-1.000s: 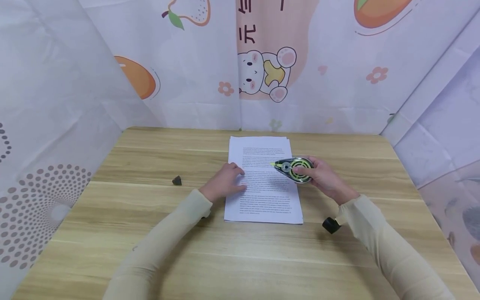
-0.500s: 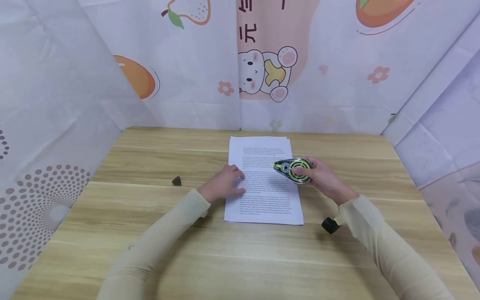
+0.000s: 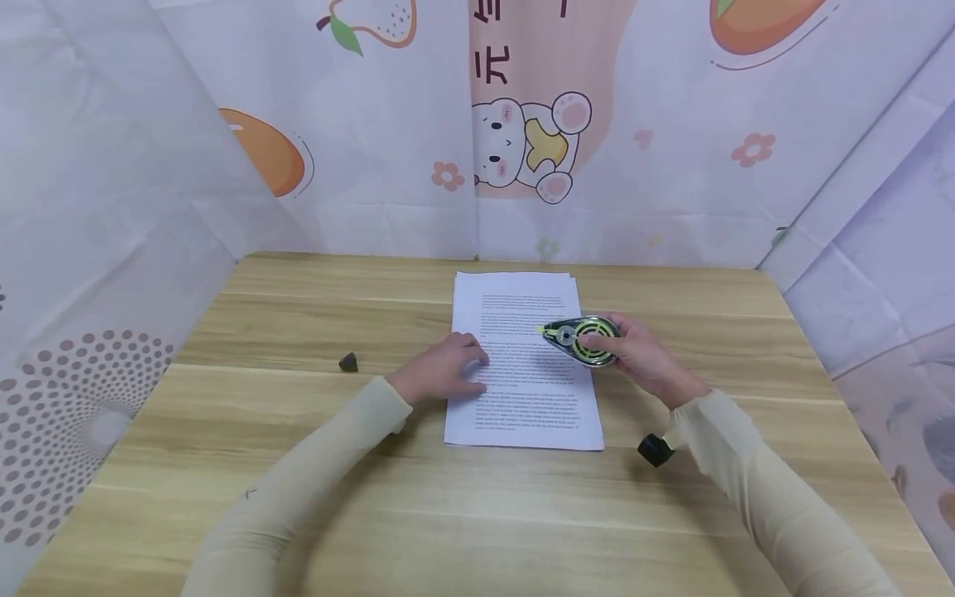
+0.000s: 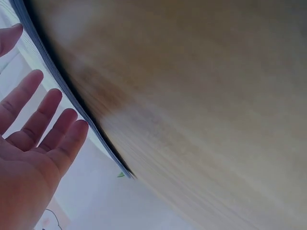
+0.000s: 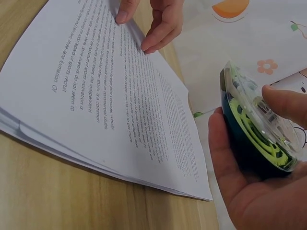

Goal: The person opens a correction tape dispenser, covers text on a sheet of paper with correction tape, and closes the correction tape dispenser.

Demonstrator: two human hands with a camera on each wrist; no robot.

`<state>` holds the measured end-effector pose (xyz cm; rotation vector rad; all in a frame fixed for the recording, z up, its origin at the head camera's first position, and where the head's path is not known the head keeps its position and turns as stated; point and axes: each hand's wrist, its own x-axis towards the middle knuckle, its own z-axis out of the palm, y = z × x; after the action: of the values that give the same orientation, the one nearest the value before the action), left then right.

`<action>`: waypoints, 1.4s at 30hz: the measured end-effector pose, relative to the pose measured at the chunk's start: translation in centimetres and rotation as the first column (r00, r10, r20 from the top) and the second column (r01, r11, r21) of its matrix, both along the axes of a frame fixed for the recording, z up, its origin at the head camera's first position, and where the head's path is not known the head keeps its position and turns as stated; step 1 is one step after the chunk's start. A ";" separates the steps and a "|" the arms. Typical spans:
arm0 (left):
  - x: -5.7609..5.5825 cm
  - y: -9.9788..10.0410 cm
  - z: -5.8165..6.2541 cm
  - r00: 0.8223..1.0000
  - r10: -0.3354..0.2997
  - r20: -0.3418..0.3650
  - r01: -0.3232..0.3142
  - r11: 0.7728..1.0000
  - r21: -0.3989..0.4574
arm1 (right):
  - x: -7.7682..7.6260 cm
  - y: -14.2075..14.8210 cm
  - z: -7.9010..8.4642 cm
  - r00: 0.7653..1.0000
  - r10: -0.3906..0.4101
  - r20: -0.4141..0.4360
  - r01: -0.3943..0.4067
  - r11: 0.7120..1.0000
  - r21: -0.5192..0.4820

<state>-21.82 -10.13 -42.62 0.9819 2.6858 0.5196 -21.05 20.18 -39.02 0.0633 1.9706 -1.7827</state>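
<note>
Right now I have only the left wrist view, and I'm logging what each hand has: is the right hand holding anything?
Observer: Yes. In the head view, the right hand holds what looks like a correction tape, with its thumb on the near face.
Operator: Which way does that point?
Observer: Its narrow tip points left, above a printed paper stack in the head view; the right wrist view shows it raised clear of the page.
Operator: Anything farther out on that side?
Observer: A small dark object lies on the table, left of the left hand; I can't tell what it is.
</note>
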 end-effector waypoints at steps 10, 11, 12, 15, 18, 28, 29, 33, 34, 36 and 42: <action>0.0 0.0 -0.2 1.000 0.003 0.020 -0.002 1.000 -0.031 | -0.4 -0.1 -0.4 1.000 0.015 0.004 -0.015 0.998 0.060; 0.0 0.0 -0.2 1.000 0.001 0.021 -0.001 1.000 -0.030 | -0.4 -0.1 -0.4 1.000 0.016 0.005 -0.016 0.998 0.063; 0.0 0.0 -0.2 1.000 -0.001 0.020 0.001 0.999 -0.032 | -0.5 -0.2 -0.4 1.000 0.021 0.002 -0.021 0.997 0.070; 0.1 0.0 -0.1 1.000 -0.002 0.016 0.003 0.999 -0.038 | -0.6 -0.3 -0.4 0.999 0.037 -0.015 -0.035 0.993 0.112; 0.1 0.1 -0.2 1.000 -0.005 0.012 0.005 0.999 -0.041 | -0.8 -0.5 -0.3 0.998 0.055 -0.034 -0.046 0.973 0.225; 0.0 0.1 -0.2 1.000 -0.014 -0.003 0.014 0.999 -0.034 | -2.0 -1.3 -0.2 0.992 0.097 -0.082 -0.051 0.896 0.441; 0.0 0.1 -0.2 1.000 -0.016 -0.005 0.016 0.999 -0.036 | -2.1 -1.3 -0.1 0.991 0.102 -0.089 -0.052 0.894 0.445; 0.0 0.1 -0.2 1.000 -0.021 -0.006 0.021 0.999 -0.039 | -2.4 -1.6 -0.2 0.985 0.129 -0.115 -0.061 0.882 0.466; 0.0 0.0 -0.2 1.000 -0.021 -0.004 0.021 0.999 -0.041 | -2.4 -1.6 -0.2 0.983 0.136 -0.120 -0.064 0.880 0.471; -0.1 0.0 -0.2 1.000 -0.020 -0.004 0.020 0.999 -0.043 | -2.5 -1.7 -0.3 0.981 0.146 -0.126 -0.069 0.876 0.477; -0.1 0.0 -0.1 1.000 -0.012 0.001 0.012 0.999 -0.044 | -2.9 -2.2 -0.2 0.977 0.165 -0.132 -0.081 0.870 0.486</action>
<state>-21.96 -10.09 -42.74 0.9846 2.6771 0.4568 -23.93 17.97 -39.24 -0.0556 2.4406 -1.2164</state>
